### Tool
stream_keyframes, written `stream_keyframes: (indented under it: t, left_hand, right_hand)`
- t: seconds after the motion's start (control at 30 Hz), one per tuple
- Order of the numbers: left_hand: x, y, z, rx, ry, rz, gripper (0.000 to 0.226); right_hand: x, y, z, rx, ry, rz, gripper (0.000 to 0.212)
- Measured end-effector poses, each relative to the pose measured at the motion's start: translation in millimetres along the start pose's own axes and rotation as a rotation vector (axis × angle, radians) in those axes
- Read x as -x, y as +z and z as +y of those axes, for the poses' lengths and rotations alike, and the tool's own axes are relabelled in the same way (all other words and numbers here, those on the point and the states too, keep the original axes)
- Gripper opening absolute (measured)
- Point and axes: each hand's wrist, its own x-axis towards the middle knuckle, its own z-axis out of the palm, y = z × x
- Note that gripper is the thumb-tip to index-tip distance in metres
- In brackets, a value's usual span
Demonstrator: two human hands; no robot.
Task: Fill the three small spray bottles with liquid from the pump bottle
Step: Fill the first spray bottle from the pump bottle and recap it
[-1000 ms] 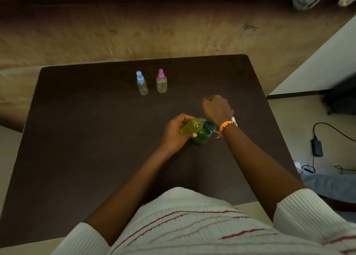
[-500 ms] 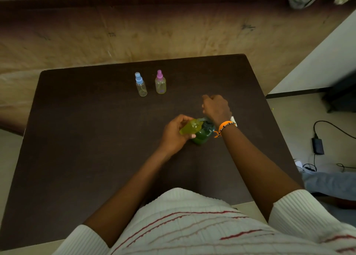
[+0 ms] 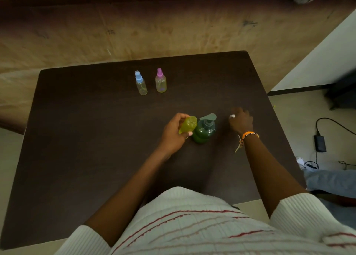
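The left hand point(image 3: 174, 134) is curling round a small uncapped spray bottle point(image 3: 187, 124), thumb on the near side and fingers wrapped behind it, holding it tilted with its open mouth pointing toward two o'clock. The bottle is glowing yellow-green, so it is looking well filled. Its mouth is lying just beside the pump bottle point(image 3: 204, 130), which is standing upright at three o'clock of that hand, dark green, its spout point(image 3: 209, 117) reaching toward one o'clock.

At three o'clock of the pump bottle the right hand point(image 3: 240, 120) is reaching down to the table point(image 3: 96, 139), its fingers bunched over a small white piece point(image 3: 232, 116), probably the sprayer cap of the held bottle; whether they are pinching it or only touching it I cannot tell.

At eleven o'clock of the left hand, well apart, a blue-capped spray bottle point(image 3: 141, 84) and a pink-capped spray bottle point(image 3: 160, 81) are standing side by side, both capped and pale.

The little bottle is looking like thin, light plastic: it is likely giving under a squeeze, and with no cap on it is liable to spill, so holding it mid-body and bringing it upright seems wise. Wet liquid could be making it slippery. The white piece is best pinched by its collar.
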Motion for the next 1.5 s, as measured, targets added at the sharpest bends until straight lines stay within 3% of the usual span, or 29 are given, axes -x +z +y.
stream_keyframes:
  t: [0.17, 0.33, 0.43, 0.6, 0.67, 0.8, 0.97, 1.17, 1.5]
  left_hand:
    - [1.4, -1.4, -1.0, 0.011, -0.004, 0.004, 0.041]
    - [4.1, -2.4, 3.3, 0.041, -0.013, -0.002, 0.041]
    - [4.0, -3.0, 2.7, 0.048, -0.011, 0.0, 0.041]
    - [2.6, -3.0, 2.6, 0.048, -0.006, 0.008, 0.041]
    - [3.0, -3.7, 3.5, 0.054, 0.004, 0.012, 0.04]
    - [2.6, -4.8, 5.6, 0.111, 0.02, 0.031, 0.039]
    - [2.8, -7.6, 9.6, 0.124, 0.033, 0.049, 0.039]
    - [3.5, -10.0, 11.6, 0.135, 0.049, 0.063, 0.039]
    - [0.9, -10.9, 10.5, 0.133, 0.048, 0.071, 0.039]
  right_hand:
    - [12.5, 19.2, 22.9, 0.134, -0.121, -0.061, 0.041]
    - [29.7, 22.4, 21.3, 0.054, -0.155, 0.067, 0.012]
    - [29.9, 14.1, 11.6, -0.099, -0.136, 0.116, 0.011]
    - [42.9, -27.5, -32.8, -0.501, -0.427, 0.23, 0.036]
    - [54.7, -45.8, -52.2, -0.644, -0.558, 0.255, 0.03]
    - [79.0, -68.2, -79.6, -0.993, -0.703, 0.12, 0.02]
    - [91.7, -68.8, -92.3, -1.201, -0.76, 0.022, 0.02]
    - [99.4, -58.3, -99.9, -1.242, -0.784, -0.041, 0.023]
    - [101.1, -62.3, -105.3, -1.267, -0.86, -0.013, 0.021]
